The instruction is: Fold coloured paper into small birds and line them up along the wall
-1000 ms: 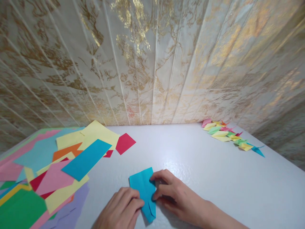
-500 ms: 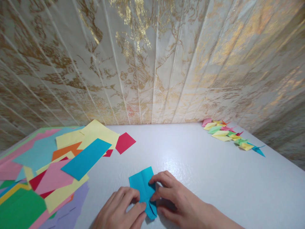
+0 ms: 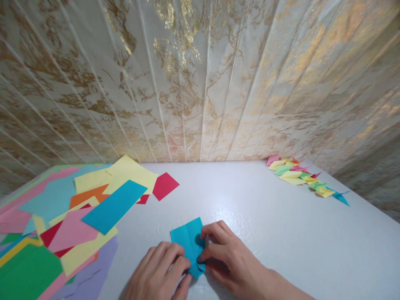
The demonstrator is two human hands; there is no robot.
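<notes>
A small blue sheet of origami paper lies on the white table at the bottom centre, creased down its length and folded at its near end. My left hand has its fingers curled on the paper's lower left edge. On the right edge, my right hand pinches a flap with thumb and fingers near the lower corner. Fingertips of both hands partly cover the folded end, so its exact shape is hidden.
Loose coloured paper pieces are heaped on the left, with a blue strip on top and a red piece at the heap's edge. Folded paper cranes stand in rows at the back right. A gold-patterned curtain hangs behind the table.
The near end of the blue paper has been folded up further and now looks shorter. Both hands stay on the paper, with the right fingers shifted slightly. The view has moved a little.
</notes>
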